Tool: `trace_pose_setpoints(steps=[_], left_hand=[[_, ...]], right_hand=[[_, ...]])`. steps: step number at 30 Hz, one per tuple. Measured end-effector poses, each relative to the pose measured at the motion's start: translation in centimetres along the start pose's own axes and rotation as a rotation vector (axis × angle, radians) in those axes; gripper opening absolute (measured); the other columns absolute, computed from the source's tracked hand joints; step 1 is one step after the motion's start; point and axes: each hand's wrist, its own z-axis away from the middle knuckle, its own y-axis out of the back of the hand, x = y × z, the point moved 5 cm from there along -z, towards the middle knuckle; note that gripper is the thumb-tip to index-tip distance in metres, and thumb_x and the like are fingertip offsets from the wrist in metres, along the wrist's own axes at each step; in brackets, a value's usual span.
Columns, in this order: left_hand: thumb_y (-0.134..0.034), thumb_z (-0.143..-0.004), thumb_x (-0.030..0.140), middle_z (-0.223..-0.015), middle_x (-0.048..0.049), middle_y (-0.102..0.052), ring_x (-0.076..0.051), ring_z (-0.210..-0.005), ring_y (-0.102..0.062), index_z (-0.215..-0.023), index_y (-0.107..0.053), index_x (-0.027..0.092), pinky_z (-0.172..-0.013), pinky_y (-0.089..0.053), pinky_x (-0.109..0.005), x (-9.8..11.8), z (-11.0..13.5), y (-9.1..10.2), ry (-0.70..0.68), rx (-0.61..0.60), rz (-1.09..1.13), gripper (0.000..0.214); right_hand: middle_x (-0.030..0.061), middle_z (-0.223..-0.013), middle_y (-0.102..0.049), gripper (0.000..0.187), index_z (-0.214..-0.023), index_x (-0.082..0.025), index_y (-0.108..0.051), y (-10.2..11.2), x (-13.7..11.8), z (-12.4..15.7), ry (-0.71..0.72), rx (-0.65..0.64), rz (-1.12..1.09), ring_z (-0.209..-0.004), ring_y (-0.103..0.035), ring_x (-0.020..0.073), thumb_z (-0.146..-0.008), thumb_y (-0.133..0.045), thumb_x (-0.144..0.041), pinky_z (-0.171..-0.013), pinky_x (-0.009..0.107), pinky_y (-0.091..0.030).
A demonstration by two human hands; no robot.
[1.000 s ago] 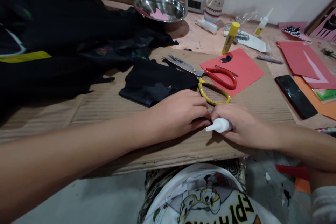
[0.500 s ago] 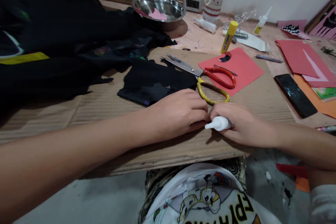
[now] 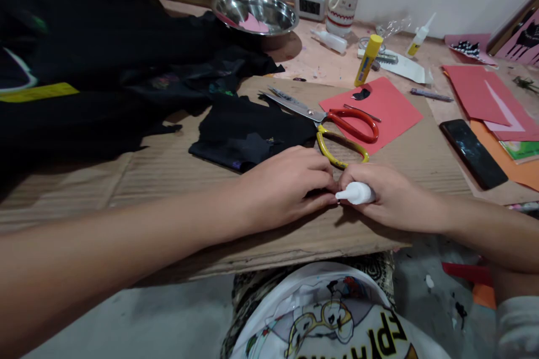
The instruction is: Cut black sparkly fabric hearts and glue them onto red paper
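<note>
My right hand (image 3: pixel 391 199) lies on the cardboard sheet (image 3: pixel 168 168), its fingers closed round a small white glue bottle (image 3: pixel 356 193) whose nozzle points left. My left hand (image 3: pixel 288 185) rests beside it, fingers curled and pinched together at the nozzle tip; whatever they press on is hidden. Just beyond both hands lie scissors (image 3: pixel 337 126) with one red and one yellow handle, blades pointing left over a piece of black cloth (image 3: pixel 248 129).
A large black garment (image 3: pixel 105 61) covers the left of the desk. Red paper (image 3: pixel 387 109), a yellow glue stick (image 3: pixel 365 60), a steel bowl (image 3: pixel 255 14), a small clock (image 3: pixel 309 4), a jar, more glue bottles, a black phone (image 3: pixel 474 154) and coloured sheets lie behind and right.
Both hands stay together at the same spot; the white bottle has shifted slightly right and up in my right hand. Nothing else has moved.
</note>
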Motion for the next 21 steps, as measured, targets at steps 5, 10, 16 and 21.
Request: trace_pose_setpoints(steps=[5,10,16,21], left_hand=[[-0.058,-0.100,0.020,-0.099,-0.0030,-0.077,-0.017,-0.098,-0.068,-0.098,-0.072,0.020,-0.088,-0.047,-0.030,-0.6,-0.2,0.1,-0.118,-0.028,0.083,0.014],[-0.051,-0.103,0.019,-0.102,-0.0062,-0.078,-0.018,-0.097,-0.068,-0.100,-0.073,0.019,-0.090,-0.050,-0.032,-0.2,-0.1,0.3,-0.209,-0.060,0.038,0.022],[-0.050,-0.103,0.017,-0.108,-0.0070,-0.077,-0.019,-0.097,-0.068,-0.110,-0.074,0.022,-0.095,-0.050,-0.034,0.3,0.2,0.3,-0.279,-0.107,-0.090,0.026],[-0.050,-0.103,0.018,-0.103,-0.0074,-0.077,-0.019,-0.097,-0.068,-0.107,-0.076,0.021,-0.092,-0.052,-0.032,0.3,0.0,0.3,-0.255,-0.093,-0.088,0.026]], right_hand=[[-0.0006,-0.083,-0.066,0.014,-0.090,-0.019,-0.057,0.1,-0.1,-0.1,-0.006,-0.010,0.009,-0.074,-0.057,0.0135,-0.085,-0.058,-0.006,-0.067,0.023,-0.039],[-0.0004,-0.084,-0.066,0.015,-0.090,-0.020,-0.057,0.2,0.2,0.0,-0.025,-0.021,0.048,-0.076,-0.058,0.0145,-0.083,-0.059,-0.006,-0.067,0.024,-0.037],[-0.0009,-0.084,-0.065,0.016,-0.090,-0.020,-0.056,0.1,0.5,0.1,-0.032,-0.025,0.034,-0.076,-0.057,0.0147,-0.082,-0.060,-0.007,-0.066,0.025,-0.036],[-0.0013,-0.084,-0.063,0.015,-0.090,-0.021,-0.055,0.1,0.3,-0.1,-0.021,-0.026,0.004,-0.076,-0.056,0.0146,-0.085,-0.061,-0.009,-0.066,0.025,-0.037]])
